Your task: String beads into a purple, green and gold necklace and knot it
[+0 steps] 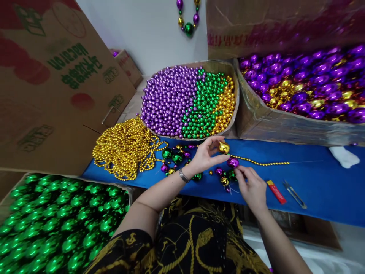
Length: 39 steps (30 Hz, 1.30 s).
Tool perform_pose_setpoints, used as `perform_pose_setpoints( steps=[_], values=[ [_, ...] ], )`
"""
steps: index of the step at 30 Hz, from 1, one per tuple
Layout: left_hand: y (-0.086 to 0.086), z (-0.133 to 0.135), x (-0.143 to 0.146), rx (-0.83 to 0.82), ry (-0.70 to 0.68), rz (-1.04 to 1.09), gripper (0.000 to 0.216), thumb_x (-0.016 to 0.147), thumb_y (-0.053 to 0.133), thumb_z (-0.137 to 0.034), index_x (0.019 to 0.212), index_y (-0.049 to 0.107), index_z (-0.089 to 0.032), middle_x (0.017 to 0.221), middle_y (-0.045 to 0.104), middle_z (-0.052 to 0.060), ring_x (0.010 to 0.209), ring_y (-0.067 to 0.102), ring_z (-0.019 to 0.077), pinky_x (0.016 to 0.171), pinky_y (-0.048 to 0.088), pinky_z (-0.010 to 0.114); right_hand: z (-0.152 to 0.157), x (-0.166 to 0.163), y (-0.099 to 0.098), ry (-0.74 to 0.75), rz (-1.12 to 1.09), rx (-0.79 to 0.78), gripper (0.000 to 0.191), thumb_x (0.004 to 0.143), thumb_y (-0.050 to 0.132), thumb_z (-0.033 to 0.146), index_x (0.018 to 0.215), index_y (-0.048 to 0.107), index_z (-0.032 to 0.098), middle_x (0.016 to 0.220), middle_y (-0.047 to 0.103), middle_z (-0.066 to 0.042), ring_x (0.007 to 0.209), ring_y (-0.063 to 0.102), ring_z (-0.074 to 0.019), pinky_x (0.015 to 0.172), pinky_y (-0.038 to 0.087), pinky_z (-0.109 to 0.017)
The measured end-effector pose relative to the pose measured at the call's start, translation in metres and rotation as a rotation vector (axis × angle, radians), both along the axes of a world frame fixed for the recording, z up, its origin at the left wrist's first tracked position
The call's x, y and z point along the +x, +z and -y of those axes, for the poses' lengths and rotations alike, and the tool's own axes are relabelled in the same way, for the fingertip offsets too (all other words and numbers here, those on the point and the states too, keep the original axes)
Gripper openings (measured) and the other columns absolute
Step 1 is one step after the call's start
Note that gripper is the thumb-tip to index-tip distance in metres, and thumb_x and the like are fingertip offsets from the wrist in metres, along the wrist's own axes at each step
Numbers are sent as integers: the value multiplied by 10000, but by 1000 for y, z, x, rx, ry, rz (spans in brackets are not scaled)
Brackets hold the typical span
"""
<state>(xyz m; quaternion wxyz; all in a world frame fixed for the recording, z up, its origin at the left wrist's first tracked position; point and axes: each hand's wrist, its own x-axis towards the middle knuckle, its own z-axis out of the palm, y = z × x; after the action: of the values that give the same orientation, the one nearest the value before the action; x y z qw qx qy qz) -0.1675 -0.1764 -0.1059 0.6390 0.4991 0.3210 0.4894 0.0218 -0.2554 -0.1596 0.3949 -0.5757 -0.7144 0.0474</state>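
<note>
Head view: blue table (327, 179) runs across the frame, pale wall behind it. Left hand (203, 156) pinches a gold ball (224, 147) at the fingertips, just in front of the bead tray (236, 110), which holds purple, green and gold beads. Right hand (251, 186) grips a purple ball (233, 163) between thumb and forefinger, just below the gold ball. A thin gold bead strand (262, 163) runs right from the 2 balls along the table. Gold bead pile (125, 148) lies left of the tray, loose strung balls (173, 158) between pile and hands. Red lighter (276, 191) and snips (295, 194) lie right of the right hand. Box of green balls (57, 224) and box of purple balls (308, 80) are cut off by the frame. Thread between the balls is too thin to make out.
</note>
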Motion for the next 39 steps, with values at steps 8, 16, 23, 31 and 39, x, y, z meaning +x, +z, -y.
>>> perform_pose_setpoints(
  steps=[8, 16, 23, 31, 39],
  values=[
    [24, -110, -55, 565, 303, -867, 190, 797, 601, -119, 916, 717, -210, 953, 672, 91, 1004, 527, 267, 998, 357, 444, -3, 4, 2, -10, -170, -53, 188, 945, 559, 332, 951, 679, 188, 820, 700, -28, 694, 663, -150, 654, 515, -253],
    [26, -129, -52, 494, 337, -839, 100, 761, 640, -112, 793, 687, -195, 804, 634, 76, 916, 521, 242, 876, 387, 382, -5, 0, 4, 14, -122, -19, 164, 953, 553, 294, 950, 676, 186, 824, 695, -24, 710, 659, -136, 665, 507, -238],
    [28, -62, -35, -170, -10, 15, 221, 796, 726, -324, 972, 712, -190, 864, 703, 48, 746, 636, 113, 586, 432, 211, -4, -1, 9, 28, -78, -6, 123, 952, 559, 250, 960, 664, 187, 813, 677, -14, 684, 643, -119, 655, 498, -223],
    [19, -41, -24, -324, -66, 156, 275, 756, 784, -315, 961, 706, -149, 837, 727, 50, 703, 664, 102, 589, 499, 197, -2, -3, 11, 56, -36, 22, 99, 943, 573, 213, 978, 658, 174, 830, 671, -18, 724, 654, -120, 678, 493, -218],
    [17, -36, -21, -353, -49, 215, 312, 675, 852, -295, 868, 652, -155, 839, 719, 26, 678, 648, 87, 548, 473, 177, 1, -3, 12, 64, -40, 14, 102, 944, 568, 208, 983, 657, 177, 837, 673, -17, 728, 658, -119, 689, 497, -219]
  ],
)
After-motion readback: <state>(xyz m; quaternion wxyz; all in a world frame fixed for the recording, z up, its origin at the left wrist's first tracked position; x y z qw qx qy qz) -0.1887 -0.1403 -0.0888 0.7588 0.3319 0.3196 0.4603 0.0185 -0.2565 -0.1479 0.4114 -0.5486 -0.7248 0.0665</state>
